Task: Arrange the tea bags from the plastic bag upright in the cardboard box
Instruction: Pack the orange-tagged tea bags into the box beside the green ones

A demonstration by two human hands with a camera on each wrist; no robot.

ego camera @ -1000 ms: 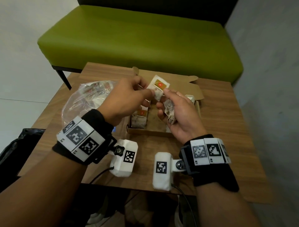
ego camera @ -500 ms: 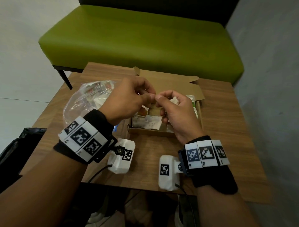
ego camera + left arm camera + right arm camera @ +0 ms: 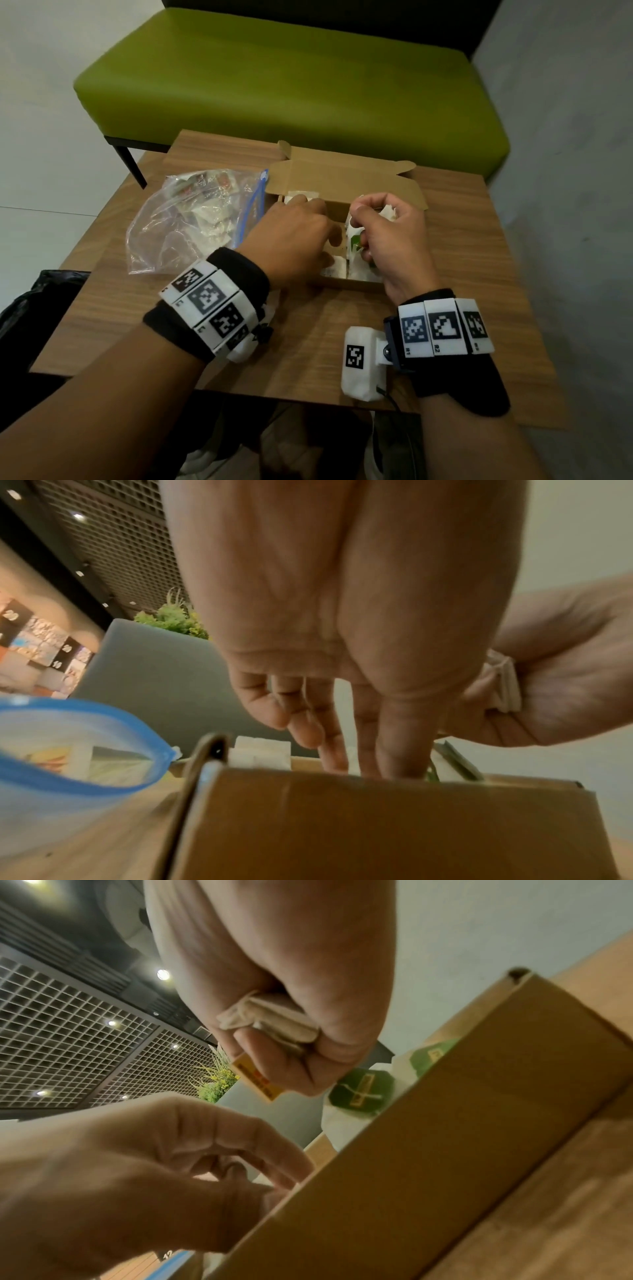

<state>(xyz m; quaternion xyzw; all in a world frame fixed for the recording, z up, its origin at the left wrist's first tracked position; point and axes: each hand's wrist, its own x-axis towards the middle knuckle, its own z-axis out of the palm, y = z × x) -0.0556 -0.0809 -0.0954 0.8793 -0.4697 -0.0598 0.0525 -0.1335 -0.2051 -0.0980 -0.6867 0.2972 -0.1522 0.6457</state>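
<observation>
The open cardboard box (image 3: 342, 178) stands mid-table with several tea bags (image 3: 356, 240) inside, some with green tags (image 3: 363, 1091). My left hand (image 3: 301, 222) reaches down into the box's left half. Its thumb and first fingers (image 3: 366, 745) come together on a tea bag, and their tips are hidden behind the near wall (image 3: 377, 818). My right hand (image 3: 380, 222) hovers over the box's right half. It grips a bundle of tea bags (image 3: 274, 1023) with a yellow tag (image 3: 257, 1080) sticking out. The plastic bag (image 3: 191, 219) lies left of the box with more tea bags in it.
The small wooden table (image 3: 462, 342) has a green bench (image 3: 291, 78) just behind it. A black bag (image 3: 34, 308) sits on the floor at the left. The plastic bag's blue zip edge (image 3: 68, 780) lies right beside the box's left wall.
My left hand took a tea bag from the right hand's bundle and has gone down into the box. The right hand has lowered slightly, still holding its bundle.
</observation>
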